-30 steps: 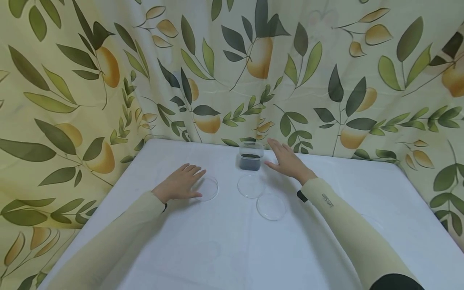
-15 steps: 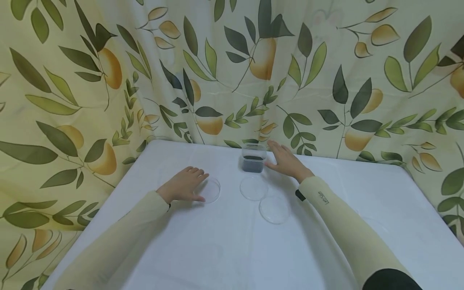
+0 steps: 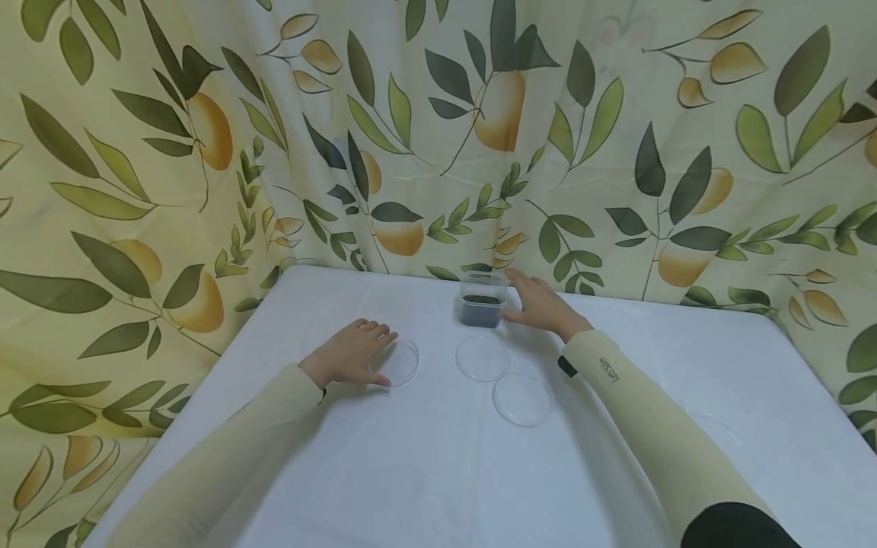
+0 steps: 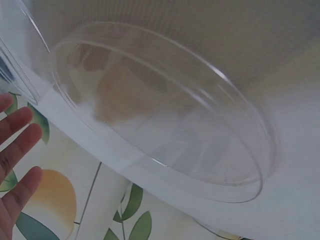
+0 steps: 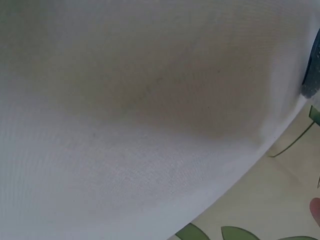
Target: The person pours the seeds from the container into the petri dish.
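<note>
Table (image 3: 411, 479), tub (image 3: 481, 314) beside right fingers (image 3: 527, 287)

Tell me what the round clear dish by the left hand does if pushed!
The dish would probably slide, not tip, because it lies flat. It looks shiny, so maybe slippery, and thin and clear, so it might crack.

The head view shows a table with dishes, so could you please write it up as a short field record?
Left hand: by the left clear dish; contact unclear
Right hand: beside the clear container, dark in its lower part; contact unclear
Other dishes: middle dish and right dish, both clear
Surface: white tablecloth
Backdrop: curtain with leaf print
</note>
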Motion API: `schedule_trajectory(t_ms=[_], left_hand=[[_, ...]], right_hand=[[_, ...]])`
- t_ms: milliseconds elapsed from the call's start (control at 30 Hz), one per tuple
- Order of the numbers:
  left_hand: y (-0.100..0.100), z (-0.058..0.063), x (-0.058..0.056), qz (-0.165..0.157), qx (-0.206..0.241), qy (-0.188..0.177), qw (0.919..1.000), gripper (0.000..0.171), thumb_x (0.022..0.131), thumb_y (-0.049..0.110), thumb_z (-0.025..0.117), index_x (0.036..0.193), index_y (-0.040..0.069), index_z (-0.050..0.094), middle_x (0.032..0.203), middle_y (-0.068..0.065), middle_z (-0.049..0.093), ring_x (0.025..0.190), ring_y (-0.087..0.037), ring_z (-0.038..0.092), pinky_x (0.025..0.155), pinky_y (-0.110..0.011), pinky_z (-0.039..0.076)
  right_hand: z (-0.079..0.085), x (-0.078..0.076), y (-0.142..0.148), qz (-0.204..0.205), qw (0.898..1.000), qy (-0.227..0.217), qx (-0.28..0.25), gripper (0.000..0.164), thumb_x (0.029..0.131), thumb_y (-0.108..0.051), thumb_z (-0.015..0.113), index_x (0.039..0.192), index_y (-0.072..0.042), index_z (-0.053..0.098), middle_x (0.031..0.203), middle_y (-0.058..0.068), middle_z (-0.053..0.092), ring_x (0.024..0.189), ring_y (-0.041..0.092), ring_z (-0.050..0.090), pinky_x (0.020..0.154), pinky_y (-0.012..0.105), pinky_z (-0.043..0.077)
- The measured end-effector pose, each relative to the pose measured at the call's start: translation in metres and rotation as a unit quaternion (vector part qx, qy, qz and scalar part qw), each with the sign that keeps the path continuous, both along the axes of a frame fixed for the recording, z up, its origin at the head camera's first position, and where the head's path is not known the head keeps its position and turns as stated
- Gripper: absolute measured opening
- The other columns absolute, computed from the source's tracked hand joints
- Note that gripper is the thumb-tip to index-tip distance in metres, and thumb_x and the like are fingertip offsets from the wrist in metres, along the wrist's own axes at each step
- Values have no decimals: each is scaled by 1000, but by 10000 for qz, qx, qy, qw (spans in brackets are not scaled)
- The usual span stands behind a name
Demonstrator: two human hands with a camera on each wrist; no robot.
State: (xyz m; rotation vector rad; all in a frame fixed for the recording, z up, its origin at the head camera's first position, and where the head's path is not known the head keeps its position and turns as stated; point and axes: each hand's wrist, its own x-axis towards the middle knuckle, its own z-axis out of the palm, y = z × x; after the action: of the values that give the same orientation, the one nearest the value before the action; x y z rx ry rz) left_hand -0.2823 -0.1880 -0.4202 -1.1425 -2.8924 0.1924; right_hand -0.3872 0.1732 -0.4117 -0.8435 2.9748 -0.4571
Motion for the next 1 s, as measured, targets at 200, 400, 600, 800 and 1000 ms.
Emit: schedule_trajectory(t_ms=[200,400,600,800,1000], left_hand=[[0,-3,0,142,-64,-101,9998,84,77,64,61,136,5,46,131,-13,53,123,-30,49,107,-44,36],[-2,-7,-1,147,-104,1,9998,85,77,65,61,135,5,47,130,-13,54,122,-30,50,106,-43,37],[-3,-7,0,162,-138,1,9998,85,77,64,61,135,4,46,130,-14,54,122,-30,50,106,-44,37],[-3,-7,0,209,-114,-92,9997,84,77,62,62,135,3,46,130,-14,53,122,-31,49,107,-44,36],[-5,-10,-2,219,-192,-10,9996,85,77,64,61,136,5,46,131,-13,54,122,-30,50,106,-44,37]], right_hand=[[-3,-4,1,-177,9992,-210,-299,95,80,-36,72,147,3,18,152,25,23,137,43,29,113,52,26],[-7,-8,2,-178,9985,-221,-460,94,77,-37,74,145,4,24,150,25,28,137,42,29,113,53,25],[-14,-15,2,-144,9978,-243,-600,90,73,-37,77,140,5,33,145,25,37,135,41,32,112,57,24],[-19,-18,1,-9,9978,-251,-606,86,68,-37,80,133,4,42,133,24,48,125,41,43,106,60,29],[-21,-21,-1,-26,9980,-331,-536,88,67,-38,81,133,4,41,132,24,49,124,41,44,106,60,30]])
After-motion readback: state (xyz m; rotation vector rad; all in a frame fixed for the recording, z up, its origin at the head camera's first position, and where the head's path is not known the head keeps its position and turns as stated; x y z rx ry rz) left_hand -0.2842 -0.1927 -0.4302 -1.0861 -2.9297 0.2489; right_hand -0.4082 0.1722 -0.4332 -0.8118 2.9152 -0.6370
